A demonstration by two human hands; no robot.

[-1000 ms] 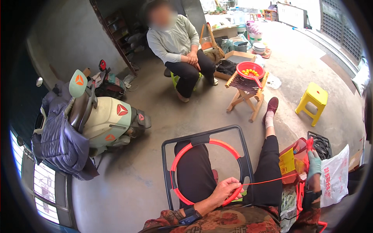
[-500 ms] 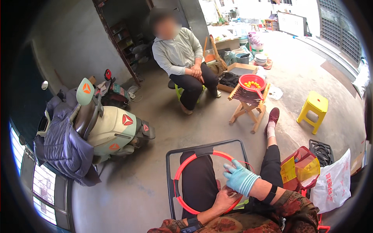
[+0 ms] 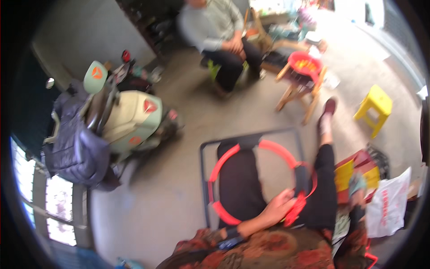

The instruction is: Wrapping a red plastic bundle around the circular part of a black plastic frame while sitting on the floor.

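A red hoop (image 3: 224, 161) lies over my lap, set inside a dark square metal frame (image 3: 204, 179) that rests across my black-trousered legs. My left hand (image 3: 278, 207), bare, grips the hoop at its lower right part. A red cord (image 3: 313, 179) loops off the hoop beside that hand. My right hand (image 3: 357, 183) wears a teal glove and is out to the right, by a yellow and red box (image 3: 347, 172). It is blurred, so I cannot see what it holds.
A pale green scooter (image 3: 130, 121) with a dark jacket (image 3: 76, 148) draped on it stands at left. A person (image 3: 219, 31) sits ahead beside a wooden stool bearing a red basin (image 3: 304, 65). A yellow stool (image 3: 374, 105) and a white plastic bag (image 3: 387, 206) are at right.
My gloved right hand has left the hoop, where it was beside my left hand, and swung out right to the box. My left hand has stayed on the hoop.
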